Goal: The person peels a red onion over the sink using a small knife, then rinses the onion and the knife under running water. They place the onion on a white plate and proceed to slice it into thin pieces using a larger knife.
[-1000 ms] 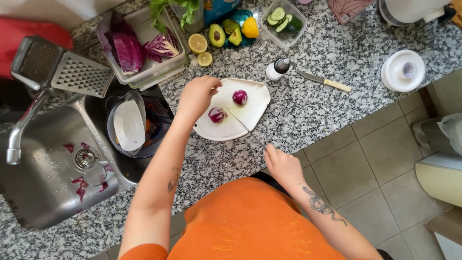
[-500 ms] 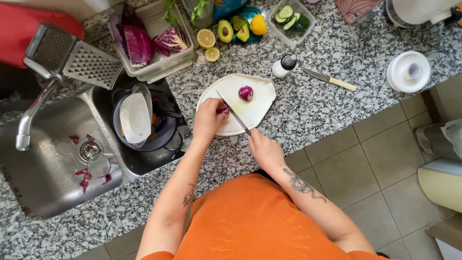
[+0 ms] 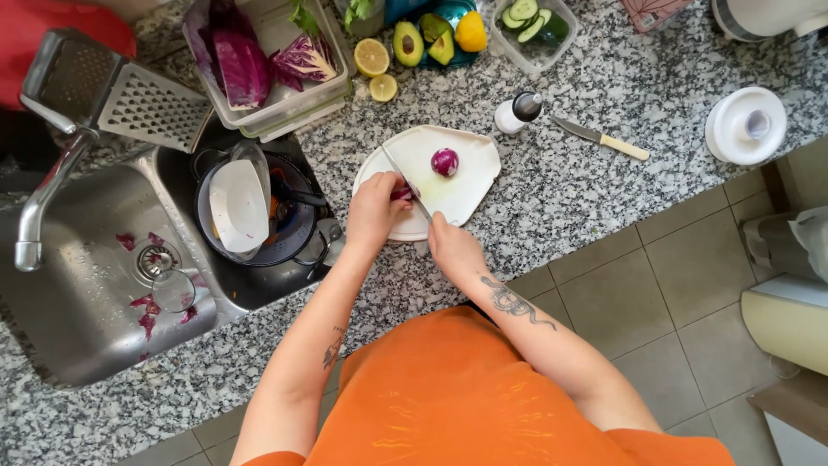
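On a white cutting board (image 3: 461, 194) lie two purple onion halves. My left hand (image 3: 375, 211) presses down on the nearer onion half (image 3: 402, 193), mostly hidden under my fingers. My right hand (image 3: 450, 246) grips the handle of a knife (image 3: 404, 179), whose blade runs up and left across that half. The other onion half (image 3: 445, 161) sits free in the middle of the board.
A steel sink (image 3: 86, 285) holds a pot with a white dish (image 3: 240, 207). A box grater (image 3: 129, 103) and a tub of red cabbage (image 3: 259, 69) stand behind. Lemon halves (image 3: 373, 59), avocado, a cucumber tub (image 3: 530, 26), a small bottle (image 3: 517, 112), a second knife (image 3: 601, 138) and a white lid (image 3: 746, 125) lie on the granite counter.
My right hand rose from the counter edge, took up the knife and set its blade on the nearer onion half. My left hand settled on that half.
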